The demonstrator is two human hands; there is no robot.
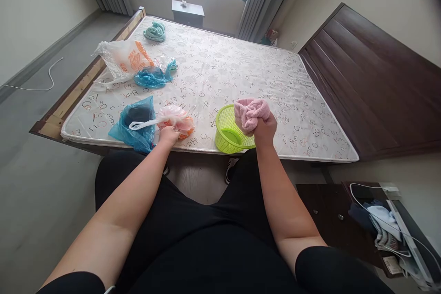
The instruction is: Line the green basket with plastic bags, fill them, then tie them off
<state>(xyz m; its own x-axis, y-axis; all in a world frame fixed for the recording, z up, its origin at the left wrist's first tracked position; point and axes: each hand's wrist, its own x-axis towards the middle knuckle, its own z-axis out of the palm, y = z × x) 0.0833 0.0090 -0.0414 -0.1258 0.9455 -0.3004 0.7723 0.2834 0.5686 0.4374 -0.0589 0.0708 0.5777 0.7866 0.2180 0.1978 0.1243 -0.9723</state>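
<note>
R hand (pixel 264 128) clenched in a tight fist, fingers pressed together round a pink terry towel (pixel 251 114), the soft pile bunched in thick folds above the knuckles. Right under it, a lime-green plastic basket (pixel 227 131), round w/ perforated walls, sits tilted on the mattress edge, rim toward R hand.

L hand (pixel 168 136) closed on the gathered neck of a sheer peach plastic bag (pixel 175 119), w/ a white strip of plastic stretched out to its left. Orange stuff inside, prob. cloth, hard to tell thru the film.

Just left of L hand, a glossy blue plastic bag (pixel 136 124) slumps open, dark contents inside. Further up: a crinkled white carrier bag (pixel 119 59) w/ orange print, a crumpled blue bag (pixel 153 76), a twisted teal towel (pixel 155 32).

All on a quilted white mattress (pixel 241 78) w/ letter print, on a wood bed frame (pixel 72 92), dark wood headboard (pixel 372 82) alongside.
</note>
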